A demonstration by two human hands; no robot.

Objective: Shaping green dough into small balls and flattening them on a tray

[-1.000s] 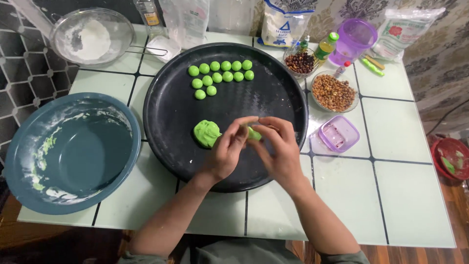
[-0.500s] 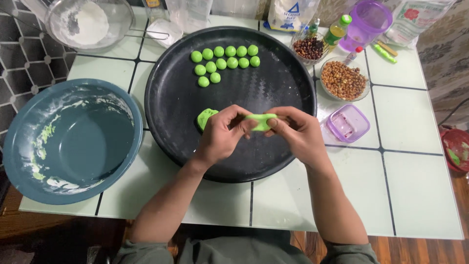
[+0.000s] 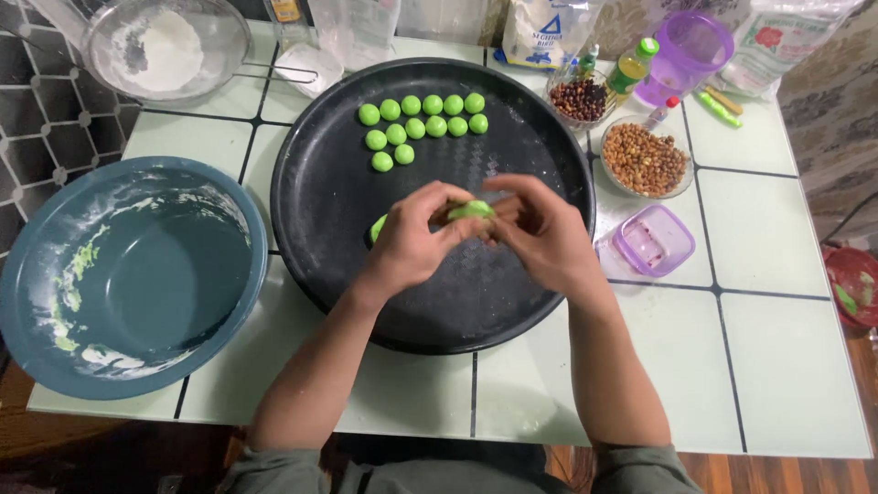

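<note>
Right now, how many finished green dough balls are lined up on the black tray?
11 green dough balls at the far side of the black tray: six in the back row, three in the middle, two nearest. The hands may hide more.

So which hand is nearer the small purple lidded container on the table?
Right. The right hand is just beside the purple container, on its left; the left hand sits farther off, beyond the right one.

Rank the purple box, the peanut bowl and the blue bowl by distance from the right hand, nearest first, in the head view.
From the right hand:
1. Purple box, just to its right.
2. Peanut bowl, up and right, beside the tray.
3. Blue bowl, far left, past the left hand.
</note>
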